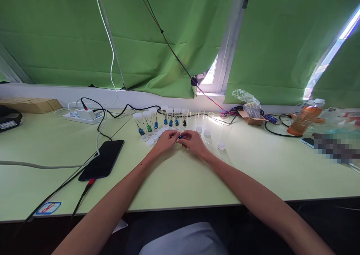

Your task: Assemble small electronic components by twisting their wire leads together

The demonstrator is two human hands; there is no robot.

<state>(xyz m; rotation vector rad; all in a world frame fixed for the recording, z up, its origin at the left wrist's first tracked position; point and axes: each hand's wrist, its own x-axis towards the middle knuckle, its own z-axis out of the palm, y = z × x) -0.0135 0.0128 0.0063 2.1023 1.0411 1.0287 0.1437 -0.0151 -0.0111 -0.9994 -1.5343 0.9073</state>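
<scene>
Green curtains [56, 33] hang above a white sill [135, 98] behind the pale counter [180, 187]; bright light [210, 73] shows beside a white window frame [229, 45].

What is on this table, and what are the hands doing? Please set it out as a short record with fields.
Left hand: fingertips at a small dark blue piece
Right hand: fingertips on the same piece, meeting the left
Beyond the hands, to the left: clear tubes with coloured pieces, blue, green and black
Right of the hands: more clear tubes, with white caps
Left on the table: dark phone, cable plugged in
Far right: bottle of orange liquid
Background: green curtains
</scene>
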